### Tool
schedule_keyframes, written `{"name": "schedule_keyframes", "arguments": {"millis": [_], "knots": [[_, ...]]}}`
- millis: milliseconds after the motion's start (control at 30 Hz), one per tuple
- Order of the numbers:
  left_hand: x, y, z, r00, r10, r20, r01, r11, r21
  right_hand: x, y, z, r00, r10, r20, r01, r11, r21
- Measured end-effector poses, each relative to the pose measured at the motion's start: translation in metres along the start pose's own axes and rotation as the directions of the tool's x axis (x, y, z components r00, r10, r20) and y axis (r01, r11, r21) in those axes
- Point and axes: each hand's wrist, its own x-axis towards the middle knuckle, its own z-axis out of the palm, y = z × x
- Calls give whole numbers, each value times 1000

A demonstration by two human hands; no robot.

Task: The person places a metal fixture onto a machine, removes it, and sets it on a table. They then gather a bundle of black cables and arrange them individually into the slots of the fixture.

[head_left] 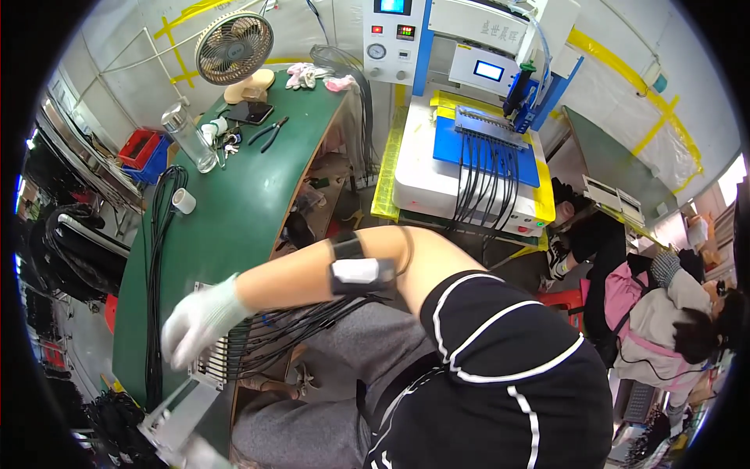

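My right hand (197, 324), in a white glove, hovers over the left side of the green table, beside a metal holder (209, 363). Its fingers point down, loosely bent and slightly apart, with nothing visible in them. Several black cables (273, 338) run side by side from the slotted holder toward my lap. A flat, light metal plate (183, 414) adjoins the holder at its near end. At the lower edge my left hand (201, 455), also gloved, is blurred and partly cut off by the plate; its fingers cannot be made out.
On the green table (242, 187) lie a long black cable bundle (158, 289), a white roll (184, 201), a glass bottle (189, 137), pliers (268, 134) and a phone (250, 113). A fan (234, 48) stands behind. Ahead is a machine with cables on a blue pad (445, 148). A person (664, 336) sits at right.
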Motion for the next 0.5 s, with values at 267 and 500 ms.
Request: {"name": "schedule_keyframes", "arguments": {"millis": [267, 500], "knots": [[-5, 67, 61, 981, 173, 91, -191, 741, 643, -146, 107, -64, 752, 498, -431, -648, 677, -349], [-31, 29, 53, 965, -174, 194, -5, 735, 678, -114, 152, -17, 853, 477, -213, -510, 848, -142]]}}
